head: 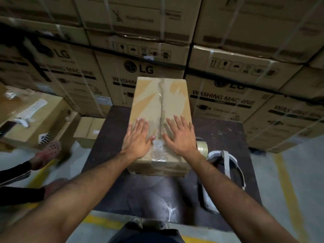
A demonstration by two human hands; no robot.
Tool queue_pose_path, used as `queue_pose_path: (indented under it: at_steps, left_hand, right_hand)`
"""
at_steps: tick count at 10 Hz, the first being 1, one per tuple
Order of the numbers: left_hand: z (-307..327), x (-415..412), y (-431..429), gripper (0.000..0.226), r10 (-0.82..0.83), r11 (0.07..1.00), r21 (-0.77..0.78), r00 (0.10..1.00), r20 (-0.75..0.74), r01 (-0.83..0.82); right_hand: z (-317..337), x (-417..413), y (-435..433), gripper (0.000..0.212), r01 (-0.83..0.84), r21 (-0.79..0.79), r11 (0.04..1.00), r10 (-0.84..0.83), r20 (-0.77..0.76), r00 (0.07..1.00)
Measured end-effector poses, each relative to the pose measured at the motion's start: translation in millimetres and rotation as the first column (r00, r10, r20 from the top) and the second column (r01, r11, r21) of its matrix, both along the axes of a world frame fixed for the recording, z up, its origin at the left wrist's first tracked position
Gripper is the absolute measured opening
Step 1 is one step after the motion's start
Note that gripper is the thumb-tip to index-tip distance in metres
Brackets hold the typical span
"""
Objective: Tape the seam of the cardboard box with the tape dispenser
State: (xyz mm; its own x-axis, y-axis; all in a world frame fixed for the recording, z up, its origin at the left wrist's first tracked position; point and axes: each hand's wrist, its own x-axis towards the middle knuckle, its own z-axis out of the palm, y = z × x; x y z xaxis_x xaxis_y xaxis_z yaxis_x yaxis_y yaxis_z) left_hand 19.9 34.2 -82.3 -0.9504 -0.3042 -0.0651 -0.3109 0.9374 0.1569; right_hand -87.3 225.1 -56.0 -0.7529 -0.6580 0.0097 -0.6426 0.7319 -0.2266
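**Flaps pressed flat, fresh tape not yet laid**

A tall brown cardboard box (160, 120) stands on the dark, scuffed desk (219, 134), its long top face running away from the person. The centre seam (161, 109) runs the length of that face, and it looks ragged: torn paper and patches of old clear tape line it, with a crumpled wad of clear tape (157, 149) at the near end, just between the two wrists.

The left hand (137, 137) lies flat on the left flap and the right hand (178, 135) flat on the right flap, one on each side of the seam. Each grip is spread wide, palm down, fingers splayed, holding nothing.

A roll of clear packing tape (202, 147) sits on the desk just beside the box's right near corner, partly hidden behind the right wrist; whether it is mounted in a dispenser cannot be told from here. A white headset with a grey strap (226, 163) lies near it.

As a judgement, the task is at an early stage: the flaps are being held shut and aligned, but no clean new strip shows along the seam. Left to do: pick up the tape, anchor it at one end and draw it along the full seam.
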Motion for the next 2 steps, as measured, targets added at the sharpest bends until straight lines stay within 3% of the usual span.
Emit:
queue_pose_path:
  at_steps: [1,2]
  left_hand:
    - [3.8,2.8,-0.6,0.08,0.008,1.0,0.0,1.0,-0.019,-0.008]
    - [34.1,-16.3,-14.6,0.081,0.035,0.999,-0.019,0.992,-0.121,-0.038]
  right_hand:
    - [4.7,9.7,-9.4,0.078,-0.01,0.069,0.998,0.009,0.003,1.0]
    - [38.0,-12.1,-28.3,0.081,0.016,-0.006,1.0,-0.017,-0.068,0.998]
